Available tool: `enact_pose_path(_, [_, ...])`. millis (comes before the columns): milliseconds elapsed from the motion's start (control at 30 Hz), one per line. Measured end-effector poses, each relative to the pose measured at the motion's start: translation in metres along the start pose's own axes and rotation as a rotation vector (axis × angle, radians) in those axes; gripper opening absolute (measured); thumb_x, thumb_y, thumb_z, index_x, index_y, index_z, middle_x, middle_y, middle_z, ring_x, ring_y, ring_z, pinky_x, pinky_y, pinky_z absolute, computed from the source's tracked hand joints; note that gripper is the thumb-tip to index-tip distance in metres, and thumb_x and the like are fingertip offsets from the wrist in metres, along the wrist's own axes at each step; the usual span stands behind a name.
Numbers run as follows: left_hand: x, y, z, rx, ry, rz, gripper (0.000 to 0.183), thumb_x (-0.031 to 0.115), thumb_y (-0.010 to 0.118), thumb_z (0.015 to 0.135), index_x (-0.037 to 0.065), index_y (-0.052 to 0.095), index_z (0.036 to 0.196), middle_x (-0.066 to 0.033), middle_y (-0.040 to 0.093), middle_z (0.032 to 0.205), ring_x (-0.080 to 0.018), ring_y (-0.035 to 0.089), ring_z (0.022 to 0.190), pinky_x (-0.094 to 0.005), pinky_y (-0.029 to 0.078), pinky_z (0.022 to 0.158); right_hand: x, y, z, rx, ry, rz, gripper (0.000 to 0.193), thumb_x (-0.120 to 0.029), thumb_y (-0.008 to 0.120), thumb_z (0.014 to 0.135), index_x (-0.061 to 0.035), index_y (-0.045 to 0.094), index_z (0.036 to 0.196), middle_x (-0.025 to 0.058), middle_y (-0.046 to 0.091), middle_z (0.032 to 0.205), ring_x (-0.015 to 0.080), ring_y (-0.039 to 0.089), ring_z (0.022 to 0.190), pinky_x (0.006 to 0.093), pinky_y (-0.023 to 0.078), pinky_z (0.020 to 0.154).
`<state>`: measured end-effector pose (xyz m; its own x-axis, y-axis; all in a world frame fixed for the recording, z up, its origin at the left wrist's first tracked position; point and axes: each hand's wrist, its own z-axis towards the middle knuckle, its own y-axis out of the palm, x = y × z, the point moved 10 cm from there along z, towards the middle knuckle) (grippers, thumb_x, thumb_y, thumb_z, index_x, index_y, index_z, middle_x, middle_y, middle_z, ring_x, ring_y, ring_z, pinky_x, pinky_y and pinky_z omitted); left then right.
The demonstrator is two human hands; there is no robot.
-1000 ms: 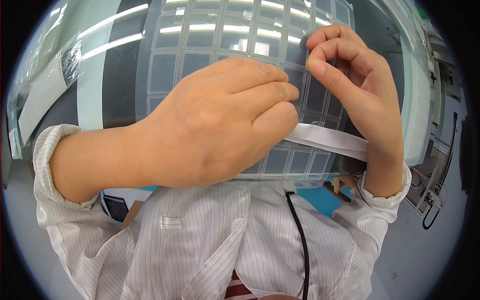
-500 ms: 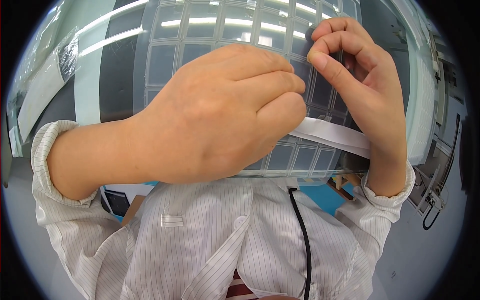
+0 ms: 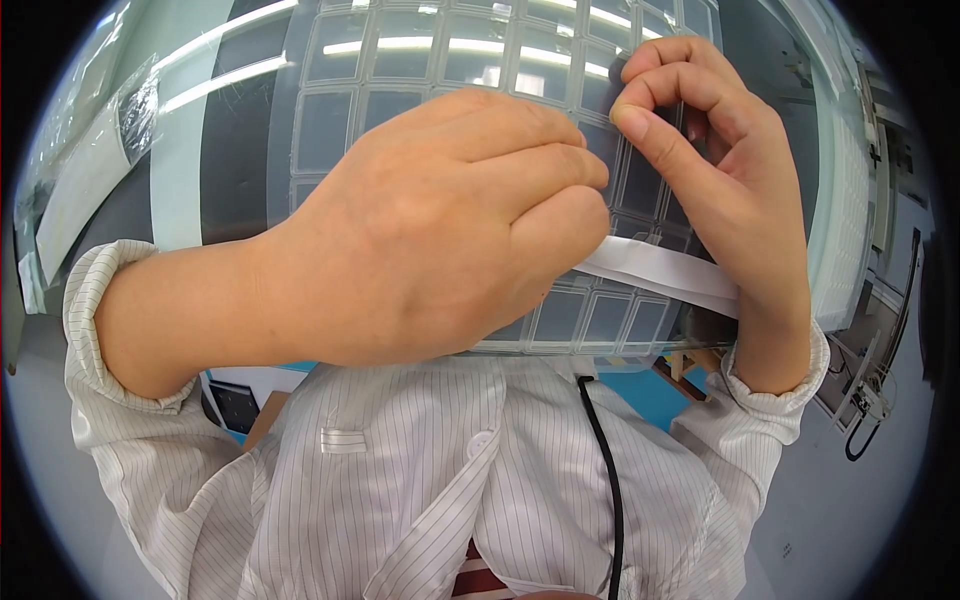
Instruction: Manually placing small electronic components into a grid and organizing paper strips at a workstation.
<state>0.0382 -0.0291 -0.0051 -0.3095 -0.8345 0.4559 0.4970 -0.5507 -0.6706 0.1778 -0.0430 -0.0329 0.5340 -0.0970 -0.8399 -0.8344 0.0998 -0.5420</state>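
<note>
Left hand (image 3: 420,230): curled into loose fist, knuckles over clear gridded tray (image 3: 420,60), fingertips pressing white strip (image 3: 660,272) at 3 o'clock; grip closed on strip.
Right hand (image 3: 720,190): thumb + forefinger pinched at tray cell, 1 o'clock; pinched item too small to tell.
Tray: held up close to chest, centre-top.
Strip: crosses tray lower right, 4 o'clock.
Black cable (image 3: 605,470): down striped shirt (image 3: 400,480), 6 o'clock.

Glossy clear plastic tray (image 3: 420,90)
</note>
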Motion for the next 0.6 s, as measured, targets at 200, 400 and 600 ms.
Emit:
enact_pose_path(200, [-0.003,0.0,-0.001,-0.027,-0.035,-0.03,0.017,-0.001,0.072,0.073,-0.001,0.061,0.087,-0.0169,0.071,0.107,-0.0351,0.069,0.101,-0.0419,0.056,0.081,-0.01,0.003,0.003,-0.054,-0.006,-0.217,0.008,-0.005,0.073,0.089,0.0001,0.068,0.091,0.0028,0.057,0.115,0.0089,0.054,0.097,0.0222,0.041,0.082])
enact_pose_path(400, [0.0,-0.002,-0.001,-0.022,-0.019,-0.032,0.015,-0.001,0.071,0.077,0.0,0.061,0.088,-0.0153,0.071,0.106,-0.0342,0.069,0.1,-0.0407,0.055,0.08,-0.016,0.0,0.001,0.026,-0.069,-0.249,0.008,-0.004,0.075,0.086,-0.0011,0.068,0.089,0.0012,0.062,0.109,0.0083,0.054,0.091,0.0221,0.039,0.073])
enact_pose_path(600, [0.004,0.001,-0.005,-0.1,-0.015,0.006,0.014,-0.001,0.07,0.078,0.001,0.062,0.09,-0.014,0.071,0.106,-0.033,0.069,0.101,-0.041,0.056,0.083,-0.028,0.006,-0.008,0.09,-0.105,-0.396,0.007,-0.005,0.074,0.089,-0.0003,0.068,0.09,0.0029,0.063,0.108,0.0091,0.056,0.09,0.0225,0.04,0.074])
